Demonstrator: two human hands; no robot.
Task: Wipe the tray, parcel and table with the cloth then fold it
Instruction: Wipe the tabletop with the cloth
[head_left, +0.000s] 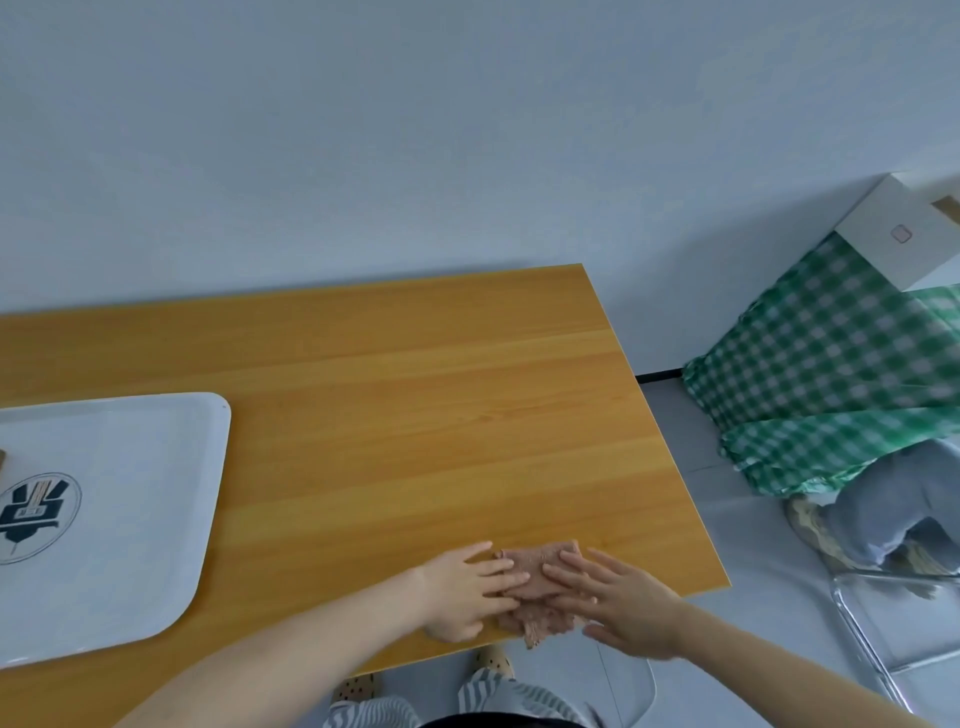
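Fingers (504, 578) of the left hand (462, 587) are held straight and slightly spread, and are laid flat on the left part of a small pinkish-brown cloth (527, 560). The right hand (623, 597) is likewise flat, with its fingers (563, 574) straight and a little fanned, pressed onto the cloth's right part; nothing is gripped or pinched by either hand. The fingertips of the two hands nearly meet over the cloth's middle. The cloth is bunched small and lies on the wooden table (415, 415) close to its near right corner, with its lower fringe at the near edge. A white tray (130, 457) with a dark round logo (36, 514) is set on the table's left side, well apart from the cloth; a brown object (2, 462) on it is cut off by the picture's edge and cannot be identified. Behind the table a plain pale wall (415, 130) is seen. To the right, on the grey floor (753, 545), something is draped in green checked fabric (831, 364), with a white box (893, 234) on top, and a clear chair (872, 644) stands nearer.
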